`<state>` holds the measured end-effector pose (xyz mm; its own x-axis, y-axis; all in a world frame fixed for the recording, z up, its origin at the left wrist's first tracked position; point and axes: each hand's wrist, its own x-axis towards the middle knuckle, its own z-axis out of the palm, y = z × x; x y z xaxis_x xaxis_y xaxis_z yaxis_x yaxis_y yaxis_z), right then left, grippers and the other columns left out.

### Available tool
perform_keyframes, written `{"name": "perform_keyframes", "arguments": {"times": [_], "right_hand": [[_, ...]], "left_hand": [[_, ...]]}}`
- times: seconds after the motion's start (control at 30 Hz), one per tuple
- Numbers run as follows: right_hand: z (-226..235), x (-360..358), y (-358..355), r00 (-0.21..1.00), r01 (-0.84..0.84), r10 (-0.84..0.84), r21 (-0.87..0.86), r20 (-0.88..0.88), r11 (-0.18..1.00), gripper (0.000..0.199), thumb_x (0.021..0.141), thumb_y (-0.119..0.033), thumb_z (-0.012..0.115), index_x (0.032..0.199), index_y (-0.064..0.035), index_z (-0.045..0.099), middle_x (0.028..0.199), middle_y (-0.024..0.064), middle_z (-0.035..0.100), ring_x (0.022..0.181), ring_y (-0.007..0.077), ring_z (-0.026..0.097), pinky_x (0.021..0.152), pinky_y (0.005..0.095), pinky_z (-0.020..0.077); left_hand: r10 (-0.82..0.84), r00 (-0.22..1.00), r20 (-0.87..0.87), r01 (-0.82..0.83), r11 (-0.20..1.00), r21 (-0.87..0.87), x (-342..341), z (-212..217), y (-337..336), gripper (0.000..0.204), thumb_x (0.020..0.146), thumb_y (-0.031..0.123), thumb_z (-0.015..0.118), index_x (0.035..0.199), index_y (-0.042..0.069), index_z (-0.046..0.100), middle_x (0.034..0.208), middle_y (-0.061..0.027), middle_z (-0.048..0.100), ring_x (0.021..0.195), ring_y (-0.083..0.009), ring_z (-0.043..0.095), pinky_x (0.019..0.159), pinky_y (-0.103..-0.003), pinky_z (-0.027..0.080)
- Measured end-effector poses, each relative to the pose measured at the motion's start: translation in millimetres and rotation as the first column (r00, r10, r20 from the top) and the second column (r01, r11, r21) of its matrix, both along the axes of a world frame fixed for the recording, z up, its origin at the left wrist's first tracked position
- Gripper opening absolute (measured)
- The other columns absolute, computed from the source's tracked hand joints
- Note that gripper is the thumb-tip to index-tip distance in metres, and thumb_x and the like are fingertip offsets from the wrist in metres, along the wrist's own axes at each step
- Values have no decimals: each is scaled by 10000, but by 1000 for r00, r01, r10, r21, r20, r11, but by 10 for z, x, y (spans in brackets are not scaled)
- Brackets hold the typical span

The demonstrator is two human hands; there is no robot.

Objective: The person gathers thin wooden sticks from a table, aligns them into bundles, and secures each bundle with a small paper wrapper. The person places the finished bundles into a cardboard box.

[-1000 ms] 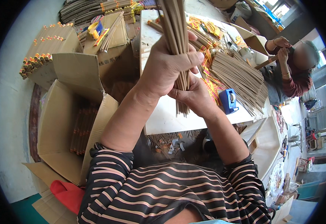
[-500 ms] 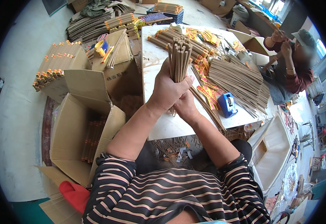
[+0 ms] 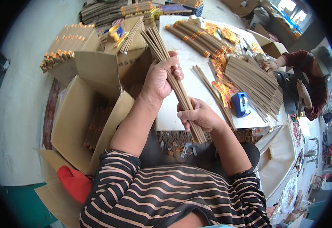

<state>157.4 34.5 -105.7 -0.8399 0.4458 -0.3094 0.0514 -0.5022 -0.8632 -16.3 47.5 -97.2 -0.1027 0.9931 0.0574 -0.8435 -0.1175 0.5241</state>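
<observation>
Black top (image 3: 166, 193) with thin pinkish-tan horizontal stripes. Sleeves (image 3: 122, 167) pushed up past the elbows; forearms bare. No gloves, no jewellery.

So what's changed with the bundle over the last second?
The stick bundle has tilted from near upright, held high, to a slant with its top leaning away to the left. The left hand stays gripped around the middle and the right hand near the lower end; nothing was let go. The white table, blue tape dispenser, loose stick pile and open box lie as before.
</observation>
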Motion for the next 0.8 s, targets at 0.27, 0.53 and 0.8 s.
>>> {"name": "perform_keyframes", "arguments": {"times": [0.27,0.53,0.8], "right_hand": [[-390,0,-346,954,6,-92,288,286,958,239,813,-74,618,990,1,475,708,55,553,563,134,568,533,239,483],[-488,111,-410,990,19,-57,-276,-129,961,353,910,-167,506,1189,23,403,850,138,593,728,222,621,675,327,528],[-474,167,-470,977,59,-126,-347,-174,936,448,938,-308,433,1239,18,371,1024,227,568,903,291,604,785,413,519]], "left_hand": [[164,982,-94,-173,981,-93,172,-681,-272,236,799,46,590,1001,29,469,721,-75,537,592,-178,561,551,-329,503],[-189,981,49,192,979,-66,34,-681,-322,430,728,51,420,1102,-145,499,1072,-216,584,992,-322,578,940,-400,445],[-313,929,200,308,950,57,-64,-782,-341,585,655,43,429,1199,-172,404,1198,-284,492,1137,-368,484,1020,-475,369]]}}
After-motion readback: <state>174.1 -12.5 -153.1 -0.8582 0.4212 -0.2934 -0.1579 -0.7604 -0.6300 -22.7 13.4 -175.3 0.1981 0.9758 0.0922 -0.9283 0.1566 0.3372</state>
